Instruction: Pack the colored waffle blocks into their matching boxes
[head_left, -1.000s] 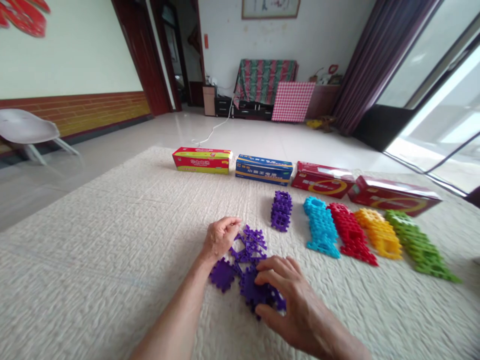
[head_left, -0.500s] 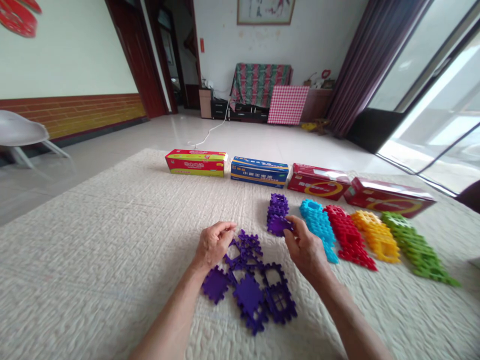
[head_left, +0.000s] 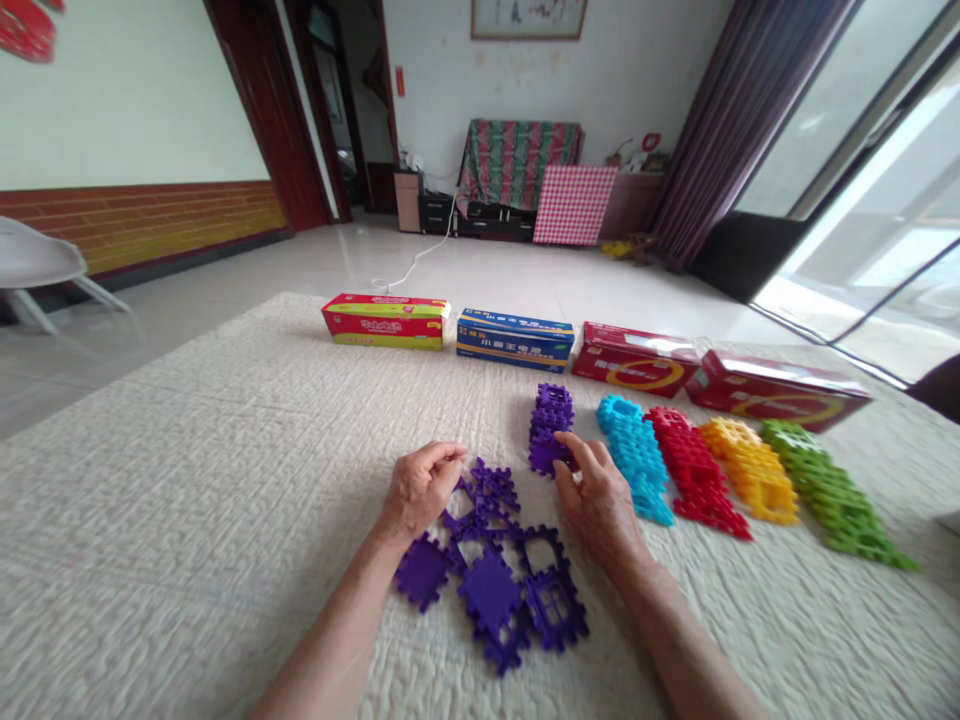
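My right hand (head_left: 598,497) has its thumb and forefinger on the edge of a purple interlocking tile (head_left: 547,455), the nearest one of an overlapping purple row (head_left: 553,408). My left hand (head_left: 421,490) is curled closed, fingertips together, and nothing shows in it. It hovers at the upper left of a loose pile of purple tiles (head_left: 491,590). Some of these are solid and others have cut-out frames. A solid purple tile (head_left: 424,572) lies at the pile's left side, below my left wrist.
Overlapping rows of blue (head_left: 634,455), red (head_left: 697,470), yellow (head_left: 750,472) and green tiles (head_left: 832,490) lie to the right. Behind stand a red-and-yellow box (head_left: 386,325), a blue box (head_left: 515,342) and two dark red boxes (head_left: 637,362) on the quilted mat (head_left: 187,480).
My right hand has shifted slightly left at the end of the purple row, its fingers still at the tile. My left hand stays closed beside the pile. The view has moved slightly.
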